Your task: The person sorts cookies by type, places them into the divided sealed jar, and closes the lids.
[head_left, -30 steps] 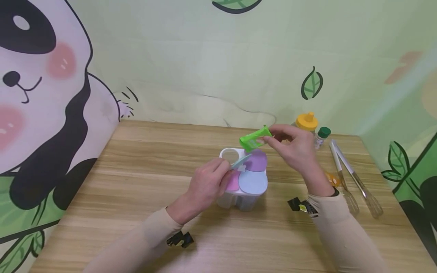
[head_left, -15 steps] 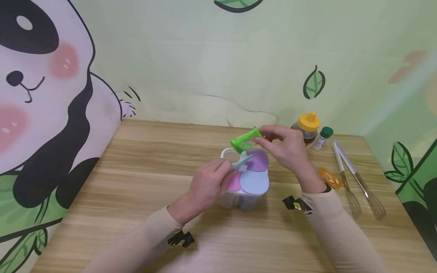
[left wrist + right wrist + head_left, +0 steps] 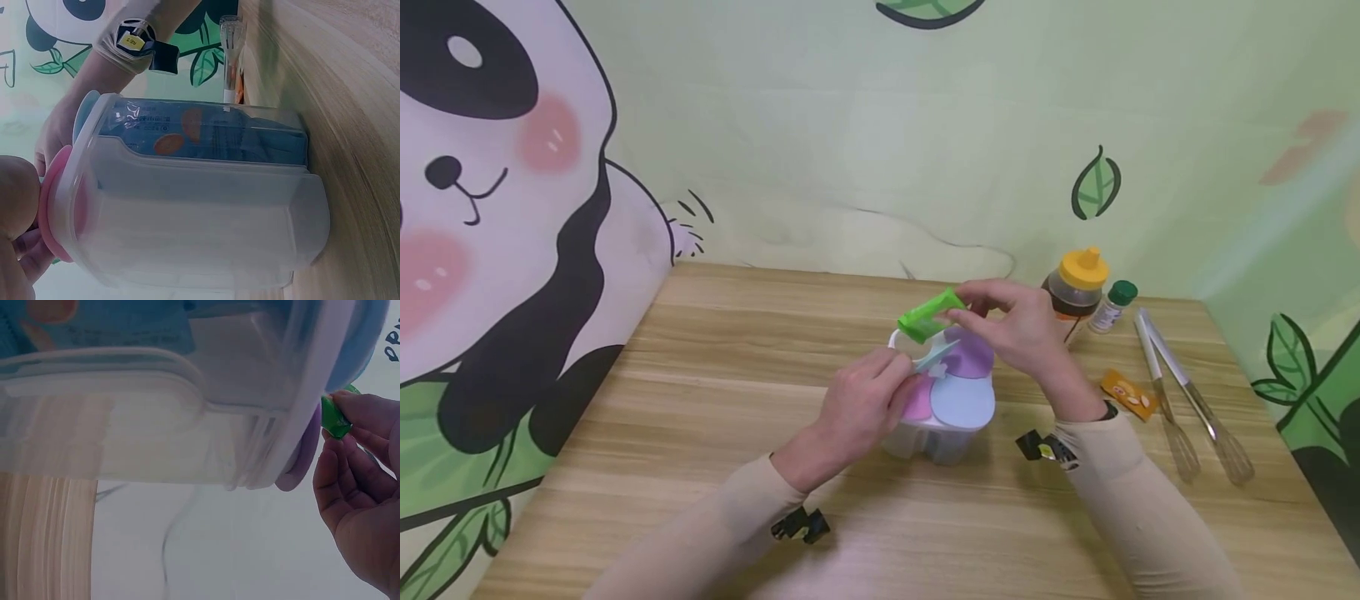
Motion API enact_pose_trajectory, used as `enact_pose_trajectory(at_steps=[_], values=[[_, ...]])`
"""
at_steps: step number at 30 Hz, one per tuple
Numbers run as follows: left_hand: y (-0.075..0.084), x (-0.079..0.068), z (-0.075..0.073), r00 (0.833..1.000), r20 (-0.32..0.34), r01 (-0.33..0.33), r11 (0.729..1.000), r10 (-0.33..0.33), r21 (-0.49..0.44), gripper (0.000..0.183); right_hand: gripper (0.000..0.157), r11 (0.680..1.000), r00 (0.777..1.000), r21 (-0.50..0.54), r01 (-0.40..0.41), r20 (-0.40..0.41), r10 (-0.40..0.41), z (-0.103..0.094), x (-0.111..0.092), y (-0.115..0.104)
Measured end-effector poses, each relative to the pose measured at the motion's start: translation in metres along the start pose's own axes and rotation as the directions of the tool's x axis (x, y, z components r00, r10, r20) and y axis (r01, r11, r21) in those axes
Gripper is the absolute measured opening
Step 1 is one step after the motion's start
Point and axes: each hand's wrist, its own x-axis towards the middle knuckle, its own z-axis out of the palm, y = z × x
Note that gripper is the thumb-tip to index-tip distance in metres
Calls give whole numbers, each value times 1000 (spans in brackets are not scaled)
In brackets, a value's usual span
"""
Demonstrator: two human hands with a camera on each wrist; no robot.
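Observation:
A clear storage box (image 3: 200, 219) with several lidded compartments stands upright on the table. Its purple lid (image 3: 967, 353), blue lid (image 3: 962, 403) and pink lid (image 3: 917, 402) lie flat. My left hand (image 3: 867, 400) pinches the raised pale teal lid (image 3: 936, 357) beside a round white-rimmed opening (image 3: 917, 348). Above that opening, my right hand (image 3: 1017, 327) pinches one end of a small green packet (image 3: 928, 317), tilted down to the left. Through the box wall in the left wrist view, a blue packet (image 3: 219, 134) shows in one compartment.
Behind my right hand stand a squeeze bottle (image 3: 1077, 292) with a yellow cap and a small green-capped jar (image 3: 1109, 307). Two whisks (image 3: 1187, 392) lie at the right of the table (image 3: 737, 350). An orange packet (image 3: 1129, 395) lies beside them.
My right hand has carried the green packet left and slightly down, from over the purple lid to over the round opening. My left hand keeps holding the teal lid up.

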Motion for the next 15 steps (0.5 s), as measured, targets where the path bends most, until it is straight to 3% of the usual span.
enact_pose_trajectory(at_steps=[15], values=[[1, 1, 0, 1000, 6, 1, 1000, -1, -5, 16, 19, 998, 997, 55, -41, 65, 38, 6, 1, 4]])
